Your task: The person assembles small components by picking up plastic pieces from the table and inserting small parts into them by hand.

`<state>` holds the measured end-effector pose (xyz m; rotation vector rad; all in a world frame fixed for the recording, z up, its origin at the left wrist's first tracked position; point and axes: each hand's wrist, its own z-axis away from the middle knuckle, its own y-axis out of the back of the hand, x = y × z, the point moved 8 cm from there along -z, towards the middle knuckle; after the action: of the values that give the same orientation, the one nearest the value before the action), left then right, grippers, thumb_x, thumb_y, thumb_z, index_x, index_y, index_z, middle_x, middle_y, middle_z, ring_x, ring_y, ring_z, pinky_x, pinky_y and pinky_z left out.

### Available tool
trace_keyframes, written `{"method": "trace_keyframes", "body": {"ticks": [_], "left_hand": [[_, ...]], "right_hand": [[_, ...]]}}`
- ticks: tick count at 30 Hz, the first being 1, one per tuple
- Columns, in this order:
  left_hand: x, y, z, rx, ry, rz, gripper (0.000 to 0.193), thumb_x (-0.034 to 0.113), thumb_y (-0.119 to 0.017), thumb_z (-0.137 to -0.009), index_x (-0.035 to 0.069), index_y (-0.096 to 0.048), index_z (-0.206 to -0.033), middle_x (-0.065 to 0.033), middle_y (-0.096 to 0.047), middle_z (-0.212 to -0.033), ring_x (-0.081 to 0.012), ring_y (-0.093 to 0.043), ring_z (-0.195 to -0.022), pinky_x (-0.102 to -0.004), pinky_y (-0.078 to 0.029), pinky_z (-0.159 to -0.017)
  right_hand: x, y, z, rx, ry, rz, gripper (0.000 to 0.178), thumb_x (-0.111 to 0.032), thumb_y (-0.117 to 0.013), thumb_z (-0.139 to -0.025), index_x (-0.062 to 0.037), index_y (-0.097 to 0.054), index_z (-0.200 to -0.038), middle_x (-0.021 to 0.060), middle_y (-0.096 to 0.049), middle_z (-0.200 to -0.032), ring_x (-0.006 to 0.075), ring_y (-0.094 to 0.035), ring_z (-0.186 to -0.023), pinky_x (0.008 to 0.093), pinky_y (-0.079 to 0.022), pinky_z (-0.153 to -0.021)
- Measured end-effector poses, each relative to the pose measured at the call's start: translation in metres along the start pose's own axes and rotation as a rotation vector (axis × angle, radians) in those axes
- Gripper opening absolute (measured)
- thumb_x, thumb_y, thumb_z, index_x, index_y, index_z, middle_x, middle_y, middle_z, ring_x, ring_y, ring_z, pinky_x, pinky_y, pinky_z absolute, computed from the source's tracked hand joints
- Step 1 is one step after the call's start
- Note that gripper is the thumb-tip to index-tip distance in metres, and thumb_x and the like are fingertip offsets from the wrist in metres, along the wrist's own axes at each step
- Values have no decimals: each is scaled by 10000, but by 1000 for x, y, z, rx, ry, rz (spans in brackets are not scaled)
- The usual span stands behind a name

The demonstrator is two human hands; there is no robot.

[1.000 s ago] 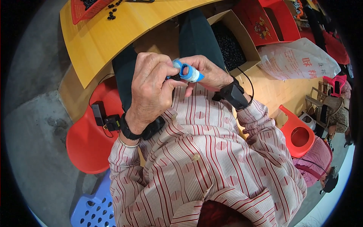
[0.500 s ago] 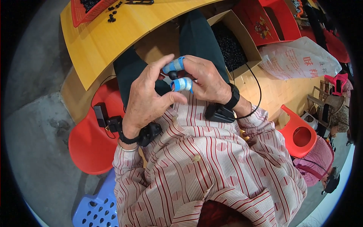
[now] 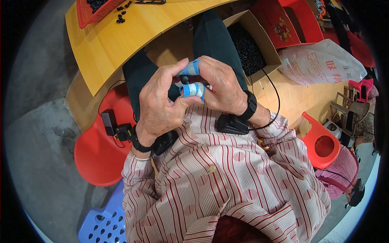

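Above my lap, both hands are brought together around a small black rounded part (image 3: 184, 79). My right hand (image 3: 226, 86) pinches it between thumb and index finger, both wrapped in blue and pale tape. My left hand (image 3: 159, 99) curls in from the other side, its index fingertip by the taped right index finger and its thumb against the taped right thumb. The remaining left fingers are mostly hidden behind the part and the right hand. Each wrist wears a black strap with a device on it.
A yellow table (image 3: 121, 44) bears a red basket (image 3: 95, 18), loose black parts (image 3: 120, 18) and black snips (image 3: 150, 1). A cardboard box (image 3: 271, 52) of black pieces, a red box (image 3: 279, 24) and a plastic bag (image 3: 322, 65) lie right. A red chair (image 3: 97, 154) stands left.
My left hand has shifted slightly right, and its thumb has drawn in against the right thumb. The right thumb has tilted a little, and the black part stays between the fingers.
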<state>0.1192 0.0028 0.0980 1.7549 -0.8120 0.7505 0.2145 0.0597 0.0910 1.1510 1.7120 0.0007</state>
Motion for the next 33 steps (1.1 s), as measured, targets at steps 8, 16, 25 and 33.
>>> {"method": "trace_keyframes", "body": {"ticks": [8, 16, 25, 33], "left_hand": [[-9, -1, -4, -8, 37, 10, 617, 254, -791, -631, 17, -539, -1141, -141, -613, -968, -263, -611, -806, -325, -504, -719], [7, 8, -10, 10, -120, 9, 465, 87, -734, -675, 62, -587, -1116, -126, -598, -1015, -274, -591, -898, -332, -497, -735], [8, 7, -12, 35, -104, -127, 290, -1, -699, -637, 45, -642, -917, -107, -584, -936, -266, -577, -831, -332, -488, -709], [3, 7, -10, 86, -72, -106, 256, 20, -709, -620, 45, -641, -866, -82, -565, -900, -251, -562, -824, -335, -460, -702]], "right_hand": [[12, -5, -1, 22, -88, -28, 235, -105, -683, -722, -8, -554, -894, 101, -551, -738, 234, -567, -664, 315, -462, -578], [45, -39, 17, -134, -568, -1203, 348, -228, -667, -833, -29, -585, -1106, 35, -627, -965, 119, -615, -844, 241, -533, -707], [57, -47, 26, -201, -681, -1322, 439, -252, -685, -814, -19, -565, -1166, 52, -622, -985, 128, -625, -884, 255, -576, -661], [58, -51, 27, -213, -698, -1436, 443, -267, -690, -807, -18, -571, -1153, 59, -620, -954, 125, -628, -839, 245, -581, -602]]}}
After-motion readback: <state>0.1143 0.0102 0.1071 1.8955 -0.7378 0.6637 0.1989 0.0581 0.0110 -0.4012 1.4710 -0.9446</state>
